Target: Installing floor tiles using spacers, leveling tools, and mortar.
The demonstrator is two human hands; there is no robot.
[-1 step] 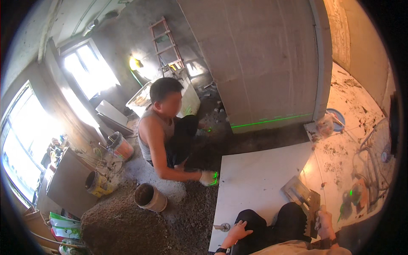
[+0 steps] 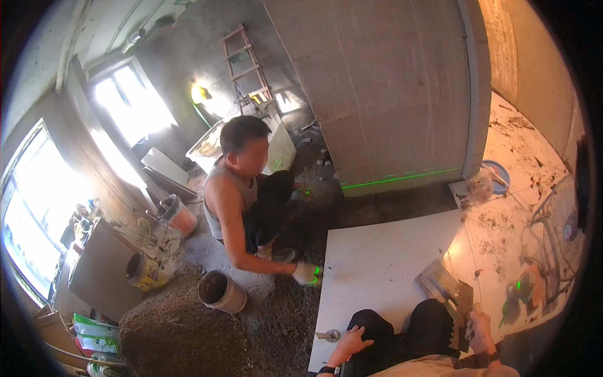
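Note:
My left hand (image 2: 353, 342) rests on my left knee, fingers spread and holding nothing. My right hand (image 2: 480, 332) is closed beside my right knee, around what looks like the grip of a notched trowel (image 2: 463, 311); the grip itself is hidden. The trowel's toothed edge points toward my leg. A flat trowel (image 2: 433, 281) lies just beyond, on the large white tile (image 2: 383, 267) under and ahead of my knees. By my left hand, a small round metal piece with a short handle (image 2: 329, 335) sits on the tile.
A squatting co-worker (image 2: 235, 195) has a gloved hand (image 2: 305, 273) at the tile's left edge. Left are a bucket (image 2: 222, 293), a mortar heap (image 2: 182, 327) and more pails. A green laser line crosses the wall panel (image 2: 402, 94). Dirty tiles (image 2: 502, 232), a blue basin (image 2: 499, 178) and cables lie right.
The co-worker's gloved hand has dropped slightly along the tile's left edge. My own hands and the trowels stay where they were.

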